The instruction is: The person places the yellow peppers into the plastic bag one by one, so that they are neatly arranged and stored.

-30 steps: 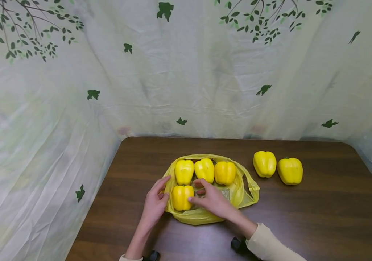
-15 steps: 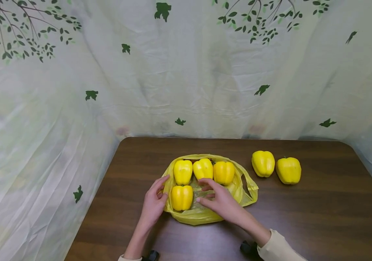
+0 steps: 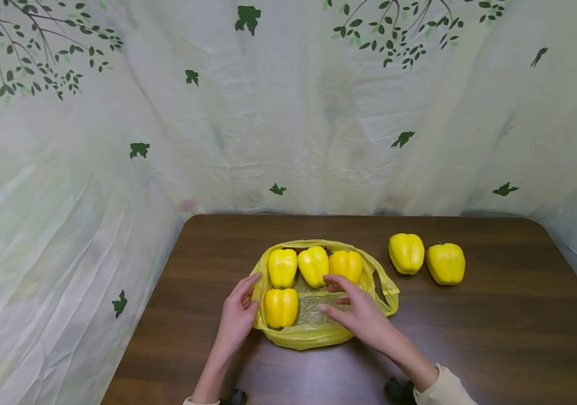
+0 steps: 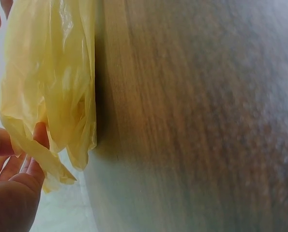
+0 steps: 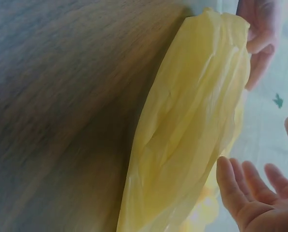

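Note:
A yellow plastic bag (image 3: 309,341) lies spread on the table with its mouth facing up. Several yellow bell peppers (image 3: 281,308) sit inside it, a row along the back and one at front left. At the bag's left edge my left hand (image 3: 237,316) holds the rim; the left wrist view shows a strip of plastic (image 4: 42,157) between thumb and fingers. Over the bag's right front part hovers my right hand (image 3: 361,316), fingers spread and holding nothing. In the right wrist view the fingertips (image 5: 224,166) of that hand are near the bag's edge.
Two more yellow bell peppers, a left one (image 3: 406,254) and a right one (image 3: 445,264), stand on the brown wooden table (image 3: 476,332) right of the bag. A leaf-patterned curtain (image 3: 309,112) hangs behind the table and along its sides.
My right hand has let go of the front-left bell pepper and moved right, away from it. The left hand stays at the bag's left edge.

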The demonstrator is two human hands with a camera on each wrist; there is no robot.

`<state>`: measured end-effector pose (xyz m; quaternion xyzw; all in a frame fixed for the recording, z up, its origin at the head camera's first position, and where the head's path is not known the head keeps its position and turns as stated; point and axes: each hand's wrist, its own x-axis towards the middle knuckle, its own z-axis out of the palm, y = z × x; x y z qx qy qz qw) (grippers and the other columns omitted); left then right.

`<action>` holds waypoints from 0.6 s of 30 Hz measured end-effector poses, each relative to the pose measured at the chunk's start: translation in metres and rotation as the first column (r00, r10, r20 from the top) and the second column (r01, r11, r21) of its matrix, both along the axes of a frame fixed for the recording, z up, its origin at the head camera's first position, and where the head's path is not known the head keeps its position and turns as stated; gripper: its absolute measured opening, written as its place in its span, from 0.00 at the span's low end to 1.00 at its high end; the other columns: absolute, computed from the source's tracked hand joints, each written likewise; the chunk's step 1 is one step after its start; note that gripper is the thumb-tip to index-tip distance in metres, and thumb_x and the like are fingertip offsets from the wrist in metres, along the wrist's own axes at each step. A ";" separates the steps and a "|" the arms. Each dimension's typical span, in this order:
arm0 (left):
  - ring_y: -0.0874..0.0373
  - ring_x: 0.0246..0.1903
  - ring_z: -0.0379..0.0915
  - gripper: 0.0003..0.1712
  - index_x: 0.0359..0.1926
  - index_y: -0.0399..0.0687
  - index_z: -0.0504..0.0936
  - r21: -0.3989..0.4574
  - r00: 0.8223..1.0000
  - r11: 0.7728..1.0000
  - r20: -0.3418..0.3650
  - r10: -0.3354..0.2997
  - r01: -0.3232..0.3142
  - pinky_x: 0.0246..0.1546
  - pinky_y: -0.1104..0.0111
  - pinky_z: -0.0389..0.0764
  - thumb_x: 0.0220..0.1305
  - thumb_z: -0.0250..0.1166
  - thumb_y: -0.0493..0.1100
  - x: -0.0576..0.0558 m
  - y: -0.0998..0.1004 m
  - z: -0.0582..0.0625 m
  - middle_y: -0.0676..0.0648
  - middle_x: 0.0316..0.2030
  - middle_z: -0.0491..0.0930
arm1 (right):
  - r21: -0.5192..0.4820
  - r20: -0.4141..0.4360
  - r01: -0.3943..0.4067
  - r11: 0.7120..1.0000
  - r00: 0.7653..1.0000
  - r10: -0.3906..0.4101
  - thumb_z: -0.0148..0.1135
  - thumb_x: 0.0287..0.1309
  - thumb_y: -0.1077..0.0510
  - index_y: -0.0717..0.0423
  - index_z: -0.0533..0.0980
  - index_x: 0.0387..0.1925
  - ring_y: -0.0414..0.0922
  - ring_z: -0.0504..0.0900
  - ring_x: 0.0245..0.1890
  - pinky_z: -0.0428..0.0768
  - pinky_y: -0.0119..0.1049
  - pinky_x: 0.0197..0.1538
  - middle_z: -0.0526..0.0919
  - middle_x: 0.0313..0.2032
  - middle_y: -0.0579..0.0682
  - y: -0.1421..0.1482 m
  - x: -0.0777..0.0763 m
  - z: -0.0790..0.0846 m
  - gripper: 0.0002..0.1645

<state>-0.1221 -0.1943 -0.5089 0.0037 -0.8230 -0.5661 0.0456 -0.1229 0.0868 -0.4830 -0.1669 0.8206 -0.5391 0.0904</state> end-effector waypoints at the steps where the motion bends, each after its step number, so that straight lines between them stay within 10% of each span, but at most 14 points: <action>1: 0.48 0.52 0.75 0.32 0.64 0.48 0.76 -0.001 1.000 1.000 0.002 0.001 -0.001 0.50 0.61 0.78 0.60 0.57 0.23 0.000 0.000 0.000 0.45 0.61 0.72 | -0.004 0.001 0.007 1.000 1.000 -0.007 0.69 0.59 0.51 0.52 0.67 0.67 0.53 0.76 0.56 0.77 0.48 0.54 0.76 0.59 0.53 0.001 0.000 0.000 0.36; 18: 0.47 0.55 0.74 0.32 0.64 0.46 0.76 0.004 1.000 1.000 0.001 -0.003 0.003 0.53 0.59 0.76 0.60 0.56 0.22 0.000 0.000 0.000 0.44 0.60 0.73 | -0.020 -0.095 0.113 0.993 0.989 -0.115 0.69 0.59 0.56 0.55 0.69 0.65 0.55 0.75 0.58 0.76 0.53 0.55 0.74 0.62 0.54 0.027 0.010 -0.004 0.34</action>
